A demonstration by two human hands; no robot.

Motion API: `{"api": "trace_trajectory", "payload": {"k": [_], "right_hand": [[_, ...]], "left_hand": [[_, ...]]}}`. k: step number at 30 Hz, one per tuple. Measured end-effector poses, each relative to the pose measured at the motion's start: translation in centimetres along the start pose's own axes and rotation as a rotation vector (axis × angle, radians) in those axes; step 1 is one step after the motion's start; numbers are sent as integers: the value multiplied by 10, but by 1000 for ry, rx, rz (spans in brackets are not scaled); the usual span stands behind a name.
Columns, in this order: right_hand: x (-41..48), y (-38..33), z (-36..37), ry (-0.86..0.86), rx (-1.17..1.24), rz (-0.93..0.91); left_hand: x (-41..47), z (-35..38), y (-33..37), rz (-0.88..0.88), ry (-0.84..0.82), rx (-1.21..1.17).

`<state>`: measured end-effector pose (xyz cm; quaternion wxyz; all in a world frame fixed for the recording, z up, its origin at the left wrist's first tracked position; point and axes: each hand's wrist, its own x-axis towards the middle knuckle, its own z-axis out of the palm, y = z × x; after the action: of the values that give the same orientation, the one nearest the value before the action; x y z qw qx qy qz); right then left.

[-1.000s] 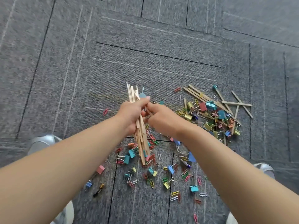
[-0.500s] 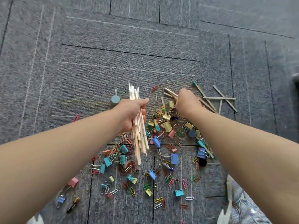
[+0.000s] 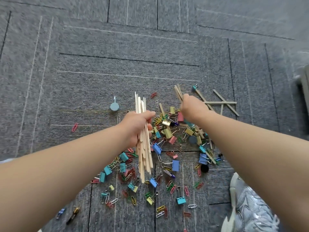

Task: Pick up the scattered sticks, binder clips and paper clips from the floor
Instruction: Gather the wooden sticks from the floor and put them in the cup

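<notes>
My left hand grips a thick bundle of wooden sticks, held upright above the carpet. My right hand is further right, its fingers curled round a few sticks that jut out above the knuckles. Several loose sticks lie crossed on the floor just right of that hand. Coloured binder clips and paper clips are scattered over the carpet below and between both hands.
Grey carpet tiles cover the floor. A round blue magnet lies left of the bundle, and a black disc sits among the clips. A grey shoe is at the lower right. A dark object stands at the right edge.
My right hand left the bundle, moved right to the stick pile and closed on a few sticks, lifting them. My left hand keeps hold of the bundle. The view shifted right.
</notes>
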<state>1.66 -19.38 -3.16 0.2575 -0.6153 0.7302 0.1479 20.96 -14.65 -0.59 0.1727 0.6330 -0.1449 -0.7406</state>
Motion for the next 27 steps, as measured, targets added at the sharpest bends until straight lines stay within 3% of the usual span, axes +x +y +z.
{"api": "trace_trajectory", "payload": {"k": [3, 6, 8, 13, 18, 21, 24, 27], "right_hand": [[-28, -5, -38, 81, 438, 91], [-75, -12, -103, 89, 997, 104], [-115, -12, -149, 87, 1245, 92], [-239, 2, -253, 115, 1254, -31], [-392, 24, -329, 154, 1316, -196], [-485, 48, -362, 297, 1296, -241], [-570, 83, -382, 534, 1248, -168], [-659, 123, -391, 642, 1283, -106]], "left_hand": [[-27, 11, 19, 57, -12, 39], [-72, 33, 49, 154, -23, 122], [-112, 54, 74, 238, -43, 141], [-251, 126, 127, 482, -105, 75], [-400, 191, 132, 628, -254, 4], [-490, 230, 112, 655, -367, 18], [-570, 275, 76, 714, -486, 50], [-642, 324, 30, 735, -483, 40]]}}
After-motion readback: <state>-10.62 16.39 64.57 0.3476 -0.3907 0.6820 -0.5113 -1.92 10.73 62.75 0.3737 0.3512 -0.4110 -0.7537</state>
